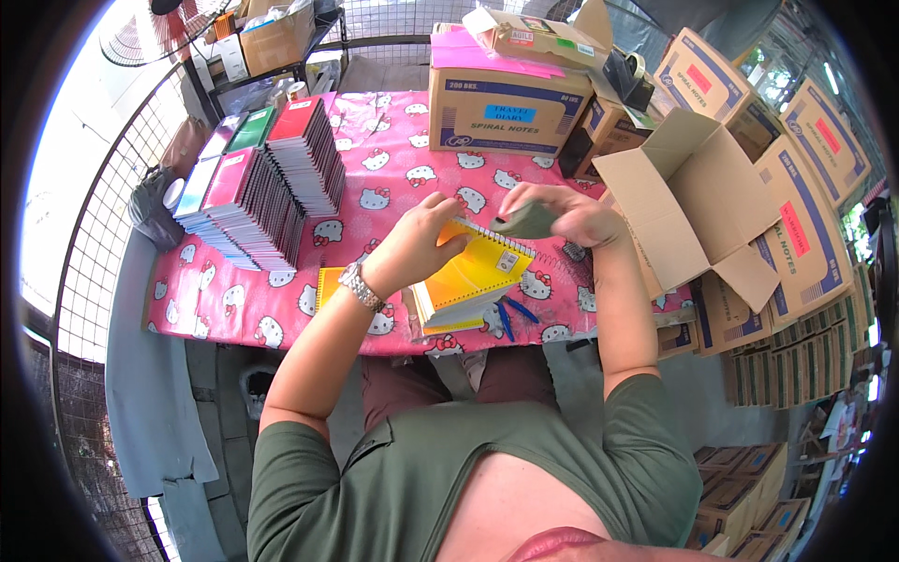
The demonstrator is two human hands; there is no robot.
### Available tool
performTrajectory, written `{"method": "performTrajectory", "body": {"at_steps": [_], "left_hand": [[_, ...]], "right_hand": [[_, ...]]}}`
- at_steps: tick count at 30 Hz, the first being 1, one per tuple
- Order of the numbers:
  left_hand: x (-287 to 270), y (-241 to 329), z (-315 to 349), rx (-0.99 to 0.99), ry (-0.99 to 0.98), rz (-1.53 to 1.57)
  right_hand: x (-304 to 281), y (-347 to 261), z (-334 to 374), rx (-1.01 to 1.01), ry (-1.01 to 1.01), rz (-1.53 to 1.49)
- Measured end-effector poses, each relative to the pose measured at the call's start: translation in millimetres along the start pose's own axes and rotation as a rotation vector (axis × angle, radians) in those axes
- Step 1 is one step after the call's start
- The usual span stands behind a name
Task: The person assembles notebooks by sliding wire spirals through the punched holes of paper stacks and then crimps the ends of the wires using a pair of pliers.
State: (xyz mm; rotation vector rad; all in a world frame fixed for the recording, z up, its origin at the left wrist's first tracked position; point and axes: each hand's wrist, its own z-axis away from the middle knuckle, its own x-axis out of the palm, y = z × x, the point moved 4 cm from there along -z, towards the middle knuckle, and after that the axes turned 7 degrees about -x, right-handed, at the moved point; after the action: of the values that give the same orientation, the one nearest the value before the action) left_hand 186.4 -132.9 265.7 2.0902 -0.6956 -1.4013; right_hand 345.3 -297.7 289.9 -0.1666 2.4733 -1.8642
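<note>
A yellow notebook (479, 270) lies on a thick stack of white pages near the table's front edge, with a wire spiral along its far edge. My left hand (421, 236), a metal watch on its wrist, grips the notebook's far left corner, thumb on the cover and fingers at the spiral. Above the spiral's right part, my right hand (582, 217) is closed around a dark green, soft-looking piece (528, 221) whose kind I cannot make out. A loose end of thin wire coil (554, 264) sticks out right of the notebook. Blue-handled pliers (515, 315) lie just in front.
Stacked spiral notebooks (245, 201) stand at the left of the pink patterned tablecloth (375, 323). A closed carton (506, 108) is at the back, and an open carton (688, 201) tilts at the right. More cartons (810, 201) are piled beyond it; a tape dispenser (629, 80) sits behind.
</note>
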Motion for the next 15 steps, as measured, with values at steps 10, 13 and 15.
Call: {"method": "performTrajectory", "body": {"at_steps": [10,13,15], "left_hand": [[-1.3,-0.4,-13.1,0.074,0.018,0.047],[-2.9,1.0,-11.0,-0.018,0.019,0.037],[-6.2,2.8,-10.5,-0.058,0.038,0.017]], "right_hand": [[-4.8,5.7,-9.0,0.031,0.112,0.144],[-11.3,21.2,-2.1,0.077,0.157,0.146],[-33.9,44.0,9.1,0.324,0.235,0.644]]}}
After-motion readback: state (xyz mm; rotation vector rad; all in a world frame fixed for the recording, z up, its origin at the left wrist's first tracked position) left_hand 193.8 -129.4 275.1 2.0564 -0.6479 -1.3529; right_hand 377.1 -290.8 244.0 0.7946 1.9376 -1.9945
